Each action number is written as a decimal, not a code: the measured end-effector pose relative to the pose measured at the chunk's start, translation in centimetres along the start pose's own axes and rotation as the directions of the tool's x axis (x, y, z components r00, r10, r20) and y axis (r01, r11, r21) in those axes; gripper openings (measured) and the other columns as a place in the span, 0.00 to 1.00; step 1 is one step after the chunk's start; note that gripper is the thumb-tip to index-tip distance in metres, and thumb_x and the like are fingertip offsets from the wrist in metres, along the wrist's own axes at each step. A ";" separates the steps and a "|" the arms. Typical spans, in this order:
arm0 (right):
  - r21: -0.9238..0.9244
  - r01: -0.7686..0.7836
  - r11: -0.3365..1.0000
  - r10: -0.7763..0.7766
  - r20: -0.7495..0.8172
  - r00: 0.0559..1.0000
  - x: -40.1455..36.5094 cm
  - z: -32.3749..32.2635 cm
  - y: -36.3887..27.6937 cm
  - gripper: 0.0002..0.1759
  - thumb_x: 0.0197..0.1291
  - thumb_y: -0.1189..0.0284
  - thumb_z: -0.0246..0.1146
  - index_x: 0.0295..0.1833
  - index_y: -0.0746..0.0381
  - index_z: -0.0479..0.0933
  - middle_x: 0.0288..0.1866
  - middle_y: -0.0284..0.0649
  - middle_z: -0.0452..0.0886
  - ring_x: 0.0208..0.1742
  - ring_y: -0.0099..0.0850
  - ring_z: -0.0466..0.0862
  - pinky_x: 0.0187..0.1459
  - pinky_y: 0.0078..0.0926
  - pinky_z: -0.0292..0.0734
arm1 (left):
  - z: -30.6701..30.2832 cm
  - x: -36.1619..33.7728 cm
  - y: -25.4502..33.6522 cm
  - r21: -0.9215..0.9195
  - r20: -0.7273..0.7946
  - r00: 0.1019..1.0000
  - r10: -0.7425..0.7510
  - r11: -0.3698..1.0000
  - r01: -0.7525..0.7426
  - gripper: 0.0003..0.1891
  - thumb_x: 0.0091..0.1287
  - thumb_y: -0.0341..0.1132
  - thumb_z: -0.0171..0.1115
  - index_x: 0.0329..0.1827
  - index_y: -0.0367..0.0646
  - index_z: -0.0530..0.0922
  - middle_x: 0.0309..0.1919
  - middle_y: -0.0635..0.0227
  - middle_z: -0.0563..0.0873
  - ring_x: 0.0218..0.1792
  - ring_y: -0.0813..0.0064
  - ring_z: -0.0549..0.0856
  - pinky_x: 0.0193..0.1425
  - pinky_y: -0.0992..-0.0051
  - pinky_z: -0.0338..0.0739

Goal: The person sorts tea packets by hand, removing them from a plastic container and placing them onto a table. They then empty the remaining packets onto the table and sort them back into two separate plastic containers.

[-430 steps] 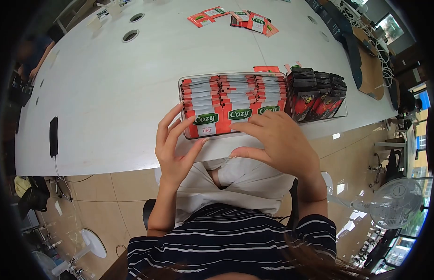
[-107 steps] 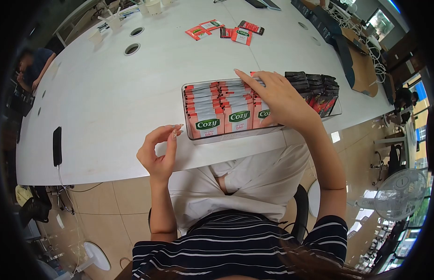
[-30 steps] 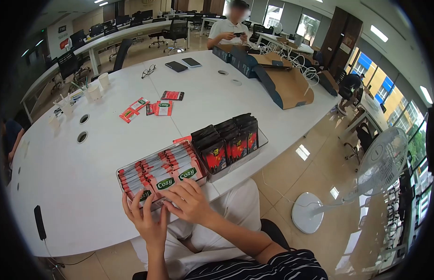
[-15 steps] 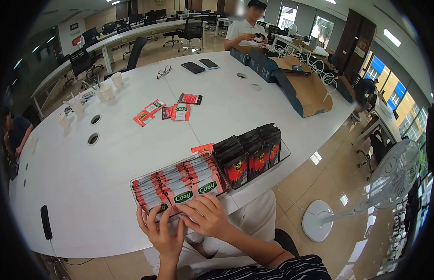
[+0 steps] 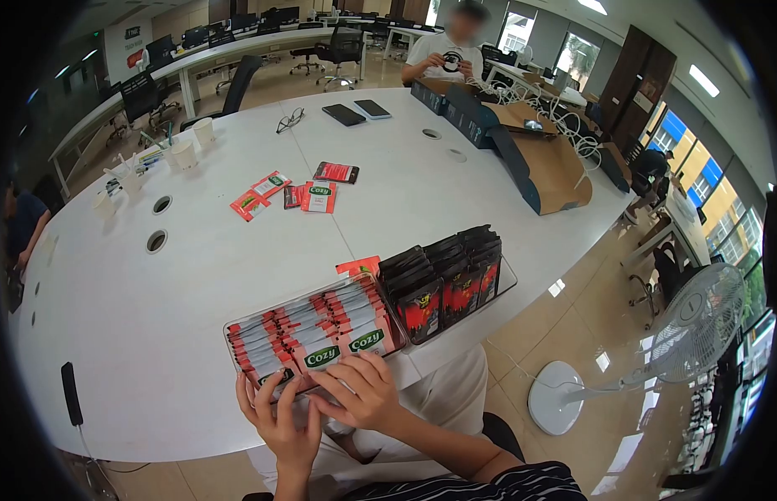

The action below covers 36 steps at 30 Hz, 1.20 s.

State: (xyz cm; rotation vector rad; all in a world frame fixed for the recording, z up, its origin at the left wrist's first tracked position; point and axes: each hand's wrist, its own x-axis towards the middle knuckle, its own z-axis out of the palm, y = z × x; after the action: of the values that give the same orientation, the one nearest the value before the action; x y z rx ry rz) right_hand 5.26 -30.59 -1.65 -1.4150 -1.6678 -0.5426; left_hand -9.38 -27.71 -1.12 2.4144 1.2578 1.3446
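Glossy packets in clear plastic on a smooth white table

The Cozy sachets [image 5: 322, 321] look like slick printed foil or plastic film, orange and white, catching light along their top edges. The dark sachets [image 5: 447, 275] to their right have the same shiny film in black and red. Both rows stand in a tray [image 5: 507, 284] of clear, hard, glossy plastic. The table [image 5: 196, 284] is smooth white laminate with a soft, near-matt sheen. The loose sachets [image 5: 297, 194] farther off are equally glossy. The cups [image 5: 184, 154] at far left look like matt white paper, and the open box [image 5: 555, 163] at far right is dull brown cardboard. The floor [image 5: 572, 334] is polished beige tile that mirrors the windows.
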 end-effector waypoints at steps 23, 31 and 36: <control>0.002 0.051 0.999 -0.051 0.072 0.996 0.4 -0.3 0.4 0.14 0.52 0.65 0.69 0.45 0.54 0.83 0.44 0.32 0.80 0.49 0.32 0.78 0.60 0.38 0.65 | -5.6 15.6 -8.7 -0.323 0.400 0.911 0.102 0.946 0.036 0.15 0.61 0.30 0.65 0.51 0.41 0.79 0.57 0.61 0.79 0.59 0.62 0.79 0.62 0.66 0.72; -0.018 0.055 0.998 -0.054 0.063 0.997 0.2 -0.2 0.5 0.13 0.53 0.65 0.67 0.45 0.54 0.83 0.43 0.31 0.80 0.48 0.31 0.78 0.61 0.37 0.64 | 8.9 24.7 -16.9 -0.195 0.500 0.860 0.097 0.981 0.003 0.25 0.59 0.36 0.69 0.60 0.42 0.75 0.61 0.57 0.77 0.60 0.58 0.78 0.63 0.63 0.73; -0.025 0.061 0.998 -0.059 0.060 0.996 0.0 -0.1 0.4 0.14 0.54 0.65 0.66 0.46 0.55 0.83 0.43 0.32 0.80 0.49 0.32 0.78 0.62 0.38 0.64 | 17.3 27.7 -19.7 0.065 0.425 0.890 0.166 0.975 -0.213 0.31 0.60 0.41 0.68 0.66 0.44 0.70 0.68 0.58 0.71 0.60 0.54 0.77 0.63 0.62 0.74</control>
State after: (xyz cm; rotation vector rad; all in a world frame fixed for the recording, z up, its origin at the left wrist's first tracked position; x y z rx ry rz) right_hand 5.71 -30.54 -1.68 -1.4160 -1.7604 -0.5635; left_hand -1.13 9.55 -2.17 2.7619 1.0247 0.7360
